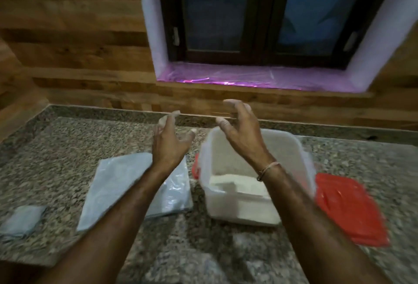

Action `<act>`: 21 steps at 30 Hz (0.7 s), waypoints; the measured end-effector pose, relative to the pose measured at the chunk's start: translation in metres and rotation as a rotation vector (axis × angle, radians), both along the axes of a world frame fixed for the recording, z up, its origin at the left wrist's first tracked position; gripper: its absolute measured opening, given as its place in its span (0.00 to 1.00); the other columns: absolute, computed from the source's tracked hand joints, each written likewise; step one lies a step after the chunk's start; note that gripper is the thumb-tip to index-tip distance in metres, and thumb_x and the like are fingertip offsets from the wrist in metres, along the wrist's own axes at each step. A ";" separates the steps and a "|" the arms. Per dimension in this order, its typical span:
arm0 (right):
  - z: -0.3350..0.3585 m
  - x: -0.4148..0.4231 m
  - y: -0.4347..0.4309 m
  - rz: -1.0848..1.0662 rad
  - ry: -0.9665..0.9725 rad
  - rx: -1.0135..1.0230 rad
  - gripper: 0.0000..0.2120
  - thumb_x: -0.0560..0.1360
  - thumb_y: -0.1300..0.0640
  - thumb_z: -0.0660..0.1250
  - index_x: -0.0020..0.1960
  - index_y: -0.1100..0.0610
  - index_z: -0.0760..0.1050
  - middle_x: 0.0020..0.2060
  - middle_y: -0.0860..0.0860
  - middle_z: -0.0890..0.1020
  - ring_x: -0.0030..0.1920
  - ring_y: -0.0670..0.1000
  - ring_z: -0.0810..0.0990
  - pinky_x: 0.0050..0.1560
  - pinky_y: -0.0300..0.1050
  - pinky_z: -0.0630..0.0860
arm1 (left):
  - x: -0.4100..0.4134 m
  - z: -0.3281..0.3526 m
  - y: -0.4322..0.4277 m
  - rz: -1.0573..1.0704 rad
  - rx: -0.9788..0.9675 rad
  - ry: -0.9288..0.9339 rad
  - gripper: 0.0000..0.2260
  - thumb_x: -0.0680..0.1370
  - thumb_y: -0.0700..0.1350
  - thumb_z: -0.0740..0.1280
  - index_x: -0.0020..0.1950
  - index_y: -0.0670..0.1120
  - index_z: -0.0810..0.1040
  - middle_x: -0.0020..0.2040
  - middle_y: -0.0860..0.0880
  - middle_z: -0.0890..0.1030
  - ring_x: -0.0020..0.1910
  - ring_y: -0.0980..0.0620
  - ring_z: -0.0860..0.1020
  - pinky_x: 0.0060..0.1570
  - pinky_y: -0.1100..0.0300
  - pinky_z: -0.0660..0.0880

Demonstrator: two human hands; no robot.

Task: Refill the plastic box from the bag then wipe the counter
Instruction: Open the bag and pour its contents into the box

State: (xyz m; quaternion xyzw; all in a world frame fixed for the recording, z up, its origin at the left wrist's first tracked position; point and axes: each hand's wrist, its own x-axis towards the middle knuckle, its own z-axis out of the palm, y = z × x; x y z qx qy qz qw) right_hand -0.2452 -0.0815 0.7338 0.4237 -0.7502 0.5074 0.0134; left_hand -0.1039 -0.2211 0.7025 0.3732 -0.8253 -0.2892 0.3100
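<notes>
A speckled granite counter [67, 148] runs under a wood-panelled wall. The plastic box [237, 211], translucent white and lidless, stands mouth up with pale contents low inside. The grey bag [113, 188] lies flat just left of it, long axis running near-left to far-right. The left hand [172, 141] hovers over the bag's far edge and the right hand [239, 132] over the box, both loosely curled, holding nothing

Both arms raised; left hand [169, 141] and right hand [239, 129] apparently empty.
</notes>
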 end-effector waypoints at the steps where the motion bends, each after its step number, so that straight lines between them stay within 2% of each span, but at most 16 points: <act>1: -0.001 -0.019 0.024 -0.044 -0.003 -0.002 0.21 0.77 0.51 0.71 0.69 0.54 0.76 0.62 0.52 0.77 0.60 0.53 0.79 0.62 0.51 0.80 | -0.015 0.001 0.020 -0.033 0.001 -0.026 0.29 0.76 0.60 0.71 0.74 0.56 0.67 0.74 0.46 0.71 0.74 0.42 0.68 0.70 0.42 0.69; 3: -0.010 -0.058 0.074 -0.142 -0.045 0.010 0.21 0.78 0.53 0.72 0.69 0.55 0.76 0.63 0.55 0.77 0.58 0.51 0.80 0.57 0.41 0.81 | -0.048 -0.003 0.060 -0.104 0.009 -0.093 0.31 0.75 0.64 0.69 0.75 0.58 0.64 0.76 0.47 0.70 0.75 0.42 0.67 0.71 0.39 0.68; 4: -0.017 -0.076 0.098 -0.191 -0.067 0.022 0.20 0.78 0.53 0.73 0.68 0.56 0.76 0.63 0.56 0.78 0.57 0.52 0.80 0.56 0.41 0.81 | -0.064 -0.005 0.079 -0.137 0.010 -0.116 0.32 0.75 0.65 0.68 0.76 0.59 0.64 0.76 0.47 0.70 0.75 0.41 0.66 0.71 0.39 0.67; 6: -0.038 -0.114 0.148 -0.305 -0.108 0.091 0.21 0.77 0.51 0.73 0.68 0.56 0.76 0.63 0.59 0.79 0.58 0.56 0.81 0.60 0.49 0.79 | -0.099 -0.009 0.123 -0.201 0.022 -0.163 0.33 0.76 0.66 0.67 0.77 0.57 0.62 0.77 0.48 0.69 0.77 0.41 0.64 0.74 0.39 0.63; 10: -0.093 -0.172 0.246 -0.489 -0.267 0.333 0.26 0.76 0.47 0.74 0.69 0.57 0.73 0.63 0.62 0.80 0.64 0.64 0.78 0.62 0.55 0.76 | -0.161 -0.023 0.210 -0.380 0.055 -0.288 0.39 0.76 0.67 0.66 0.82 0.53 0.57 0.82 0.46 0.61 0.81 0.43 0.55 0.77 0.42 0.57; 14: -0.155 -0.194 0.318 -0.643 -0.494 0.603 0.38 0.72 0.39 0.75 0.74 0.57 0.67 0.70 0.65 0.73 0.71 0.67 0.72 0.71 0.61 0.71 | -0.194 -0.043 0.257 -0.481 0.122 -0.406 0.47 0.75 0.67 0.69 0.84 0.50 0.47 0.84 0.42 0.47 0.83 0.44 0.43 0.79 0.44 0.52; 17: -0.190 -0.196 0.347 -0.725 -0.678 0.743 0.47 0.70 0.38 0.78 0.79 0.57 0.60 0.73 0.66 0.69 0.74 0.67 0.70 0.73 0.62 0.68 | -0.206 -0.043 0.263 -0.443 0.127 -0.406 0.48 0.76 0.65 0.69 0.84 0.49 0.44 0.84 0.42 0.44 0.83 0.44 0.43 0.78 0.44 0.51; 19: -0.204 -0.197 0.353 -0.727 -0.706 0.776 0.49 0.68 0.38 0.79 0.78 0.57 0.60 0.73 0.65 0.71 0.73 0.67 0.71 0.72 0.60 0.70 | -0.209 -0.044 0.265 -0.422 0.107 -0.401 0.49 0.76 0.64 0.69 0.84 0.48 0.43 0.84 0.43 0.44 0.83 0.44 0.45 0.79 0.44 0.52; 21: -0.213 -0.200 0.350 -0.710 -0.681 0.788 0.50 0.68 0.38 0.79 0.78 0.58 0.60 0.74 0.64 0.70 0.74 0.65 0.69 0.72 0.61 0.68 | -0.210 -0.045 0.267 -0.395 0.080 -0.388 0.48 0.76 0.63 0.70 0.84 0.49 0.43 0.84 0.44 0.44 0.83 0.45 0.47 0.79 0.43 0.53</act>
